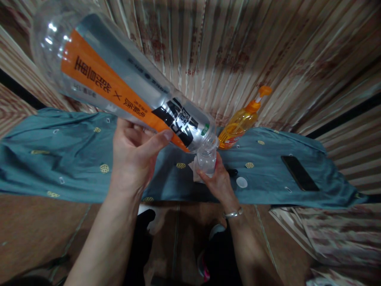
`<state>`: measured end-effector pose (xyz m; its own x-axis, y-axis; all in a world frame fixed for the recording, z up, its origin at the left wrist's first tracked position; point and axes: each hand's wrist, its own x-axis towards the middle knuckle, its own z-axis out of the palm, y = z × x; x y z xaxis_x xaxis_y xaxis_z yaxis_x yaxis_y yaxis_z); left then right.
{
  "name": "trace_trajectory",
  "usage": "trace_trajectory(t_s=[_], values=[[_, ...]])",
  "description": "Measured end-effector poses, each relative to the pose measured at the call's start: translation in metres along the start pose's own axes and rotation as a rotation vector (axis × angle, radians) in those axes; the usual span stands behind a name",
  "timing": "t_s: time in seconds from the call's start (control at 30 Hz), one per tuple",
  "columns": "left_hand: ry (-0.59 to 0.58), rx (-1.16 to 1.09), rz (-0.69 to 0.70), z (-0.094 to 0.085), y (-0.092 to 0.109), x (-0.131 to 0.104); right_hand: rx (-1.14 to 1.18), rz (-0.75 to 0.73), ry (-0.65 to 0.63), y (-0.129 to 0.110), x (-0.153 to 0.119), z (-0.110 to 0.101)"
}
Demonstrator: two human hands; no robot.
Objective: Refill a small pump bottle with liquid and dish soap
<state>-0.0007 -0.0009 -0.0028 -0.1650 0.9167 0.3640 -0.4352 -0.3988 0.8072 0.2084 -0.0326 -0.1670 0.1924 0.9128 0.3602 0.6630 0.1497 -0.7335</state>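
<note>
My left hand (133,155) is closed around a large clear plastic bottle (133,87) with a silver and orange label. The bottle tilts steeply, its base up at the far left and its mouth low on the right. Just below that mouth is a small clear cup (206,161), gripped by my right hand (217,178). The bottle's neck overlaps the cup's rim from this angle; whether they touch I cannot tell. Whether liquid is flowing is too blurred to see. A pale paper-like piece (196,171) shows beside the cup, partly hidden.
An orange pump bottle (238,123) with yellow liquid stands behind my right hand. A white round lid (241,182) and a small black object (232,172) lie nearby. Farther right rests a dark phone (299,172). A green patterned cloth (80,159) covers the narrow table before a curtain (184,35).
</note>
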Motion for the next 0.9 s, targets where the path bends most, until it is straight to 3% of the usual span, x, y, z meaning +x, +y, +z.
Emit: trace_trajectory(t_s=[0.23,0.9], values=[[0.060,-0.014,-0.012,0.0035,0.0010,0.0002,-0.002,0.010,-0.001,0.0000,-0.0001,0.0002],[-0.001,-0.004,-0.005,-0.0016,-0.0003,-0.0001,0.000,0.021,-0.006,-0.0033,0.0007,-0.0010]])
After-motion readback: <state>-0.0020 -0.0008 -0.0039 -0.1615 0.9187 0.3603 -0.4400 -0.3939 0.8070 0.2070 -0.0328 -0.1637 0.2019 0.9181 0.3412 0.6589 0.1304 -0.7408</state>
